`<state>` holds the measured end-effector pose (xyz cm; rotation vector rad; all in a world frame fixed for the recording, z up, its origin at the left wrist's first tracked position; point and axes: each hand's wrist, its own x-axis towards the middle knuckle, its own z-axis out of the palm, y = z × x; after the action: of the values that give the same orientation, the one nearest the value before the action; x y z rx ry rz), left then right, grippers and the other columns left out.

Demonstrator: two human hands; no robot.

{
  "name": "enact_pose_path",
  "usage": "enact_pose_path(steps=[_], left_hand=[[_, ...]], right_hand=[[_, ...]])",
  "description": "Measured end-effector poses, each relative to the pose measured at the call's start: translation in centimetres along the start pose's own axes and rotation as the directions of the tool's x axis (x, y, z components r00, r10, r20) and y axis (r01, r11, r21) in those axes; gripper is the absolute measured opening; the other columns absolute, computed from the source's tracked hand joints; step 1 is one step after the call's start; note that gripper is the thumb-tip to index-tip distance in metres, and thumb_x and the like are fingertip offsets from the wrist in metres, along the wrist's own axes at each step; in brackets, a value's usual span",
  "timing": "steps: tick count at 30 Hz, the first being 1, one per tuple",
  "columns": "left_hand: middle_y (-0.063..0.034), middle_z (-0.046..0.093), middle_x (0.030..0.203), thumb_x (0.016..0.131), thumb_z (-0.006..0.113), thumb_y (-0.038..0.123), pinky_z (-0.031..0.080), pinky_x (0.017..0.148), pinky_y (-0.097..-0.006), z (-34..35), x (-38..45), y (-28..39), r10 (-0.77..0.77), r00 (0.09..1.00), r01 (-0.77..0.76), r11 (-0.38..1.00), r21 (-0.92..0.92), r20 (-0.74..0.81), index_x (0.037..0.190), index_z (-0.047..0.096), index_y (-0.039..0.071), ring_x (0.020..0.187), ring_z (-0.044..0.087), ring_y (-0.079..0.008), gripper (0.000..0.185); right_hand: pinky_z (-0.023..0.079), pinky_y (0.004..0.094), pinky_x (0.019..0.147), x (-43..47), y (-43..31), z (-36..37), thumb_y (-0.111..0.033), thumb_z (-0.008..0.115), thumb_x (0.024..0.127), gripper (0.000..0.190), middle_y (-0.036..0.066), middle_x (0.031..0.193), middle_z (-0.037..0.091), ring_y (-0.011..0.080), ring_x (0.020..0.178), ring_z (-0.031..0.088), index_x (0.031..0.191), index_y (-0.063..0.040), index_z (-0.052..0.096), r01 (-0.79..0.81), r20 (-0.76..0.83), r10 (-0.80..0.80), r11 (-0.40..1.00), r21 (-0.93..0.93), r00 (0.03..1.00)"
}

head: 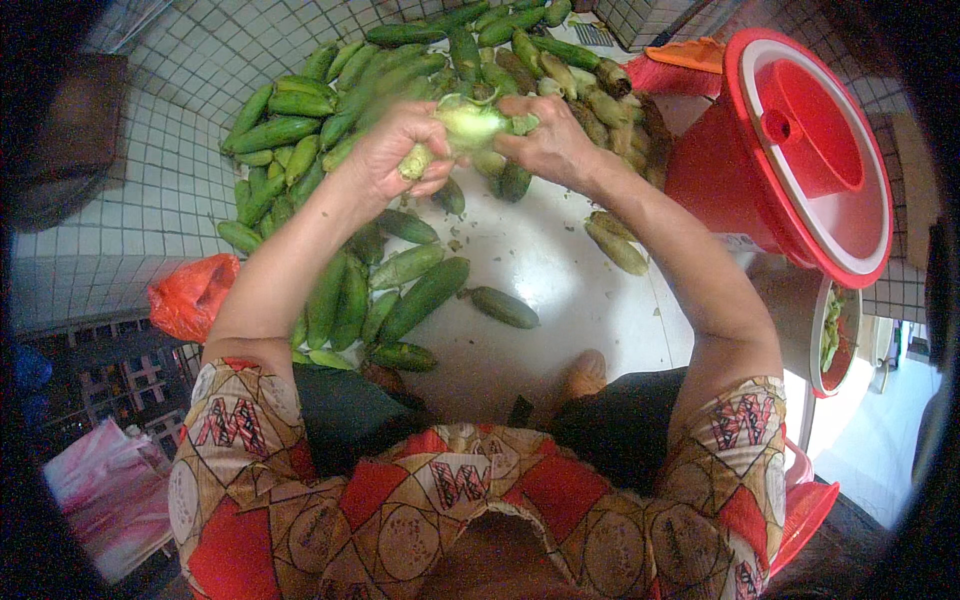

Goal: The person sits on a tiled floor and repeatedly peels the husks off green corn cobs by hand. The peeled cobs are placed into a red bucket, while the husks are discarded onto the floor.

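My left hand [405,146] is closed around a pale green vegetable [472,124], whose blunt, yellowish end sticks out below the fist. The fingers of my right hand [551,135] pinch its other side, where a green flap shows. Motion blurs this vegetable, so its exact kind is unclear. Behind and left of my hands lies a heap of long green gourds [281,133], cucumber-like in shape. Duller, brownish ones [611,112] are piled to the right. One dark green gourd [504,307] lies apart on the white floor [555,247].
A red bucket-like container [694,169] with a white-rimmed red top stands at right, beside an orange-and-red broom head [679,64]. Below it, another bin [834,337] holds green scraps. A red plastic bag [196,296] sits at left by the tiled wall [176,127].
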<state>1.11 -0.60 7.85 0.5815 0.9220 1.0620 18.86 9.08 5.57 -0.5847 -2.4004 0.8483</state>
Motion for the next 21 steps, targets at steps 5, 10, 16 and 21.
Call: enact_pose_path(steps=[5,10,16,21], left_hand=[[-0.0153,0.055,0.067,0.059,0.052,-0.002,0.032,0.025,-0.0263,-0.1,0.0,-0.2,-0.08,0.997,0.078,0.991,0.109,0.017,0.094,0.053,-0.005,0.036,0.043,-0.0138,0.035],[-0.0121,0.056,0.066,0.057,0.056,0.003,0.043,0.039,-0.0298,-0.3,0.6,0.1,-0.069,0.998,0.064,0.851,0.522,-0.01,0.097,0.054,-0.003,0.044,0.05,-0.0162,0.041],[-0.0228,0.052,0.104,0.061,0.067,0.014,0.05,0.07,-0.038,0.3,1.1,-1.8,0.617,0.63,-0.219,-0.442,0.87,0.472,0.112,0.048,-0.003,0.084,0.056,-0.0327,0.057],[-0.0166,0.053,0.081,0.061,0.058,0.001,0.05,0.053,-0.0337,1.2,1.3,-3.6,0.501,0.586,-0.044,-0.765,0.642,0.637,0.091,0.048,-0.005,0.07,0.059,-0.0286,0.032]], right_hand=[[0.049,0.0438,0.065,0.3,0.8,-1.3,-0.022,0.063,0.067,0.022,0.018,0.075,0.062,0.0366,0.072,0.06,0.08,-0.005,0.06,0.208,0.075,-0.196,0.953,-0.219,0.978],[0.049,0.0409,0.065,-0.1,0.4,-1.0,-0.018,0.062,0.067,0.02,0.018,0.076,0.062,0.0319,0.069,0.061,0.081,-0.003,0.06,0.094,0.057,-0.092,0.995,-0.026,0.994],[0.042,0.0297,0.044,0.4,-0.8,-1.4,-0.005,0.06,0.067,0.013,0.009,0.067,0.057,0.0148,0.05,0.055,0.073,0.005,0.056,-0.406,0.229,0.337,0.794,0.453,0.913],[0.031,0.0278,0.029,0.4,-1.3,-0.8,-0.004,0.061,0.064,0.007,0.008,0.057,0.053,0.0132,0.038,0.048,0.066,0.0,0.056,-0.723,0.464,0.61,0.282,0.63,0.642]])
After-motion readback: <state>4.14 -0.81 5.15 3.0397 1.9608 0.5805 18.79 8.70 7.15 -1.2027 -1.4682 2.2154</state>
